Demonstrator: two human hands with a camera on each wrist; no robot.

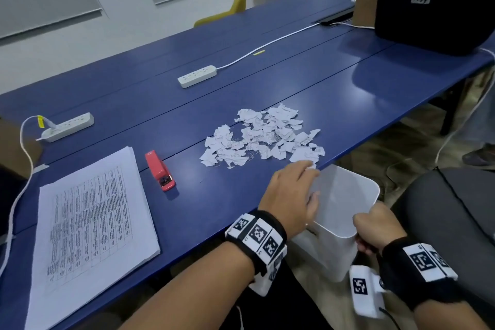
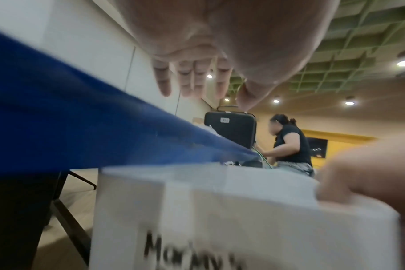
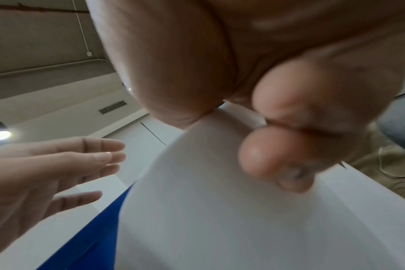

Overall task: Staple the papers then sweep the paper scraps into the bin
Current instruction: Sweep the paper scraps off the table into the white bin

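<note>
Stretching across the room, the blue counter point(image 1: 241, 61) carries a stack of papers point(image 1: 91, 217) at its near left edge, with a red stapler point(image 1: 160, 170) just beside them. Paper scraps point(image 1: 263, 136) lie heaped by the near edge. A white bin point(image 1: 345, 211) is held just below that edge, the right hand point(image 1: 376, 228) pinching its rim. The left hand point(image 1: 290, 193) hovers over the edge, fingers straight and spread, touching the nearest scraps.
</note>
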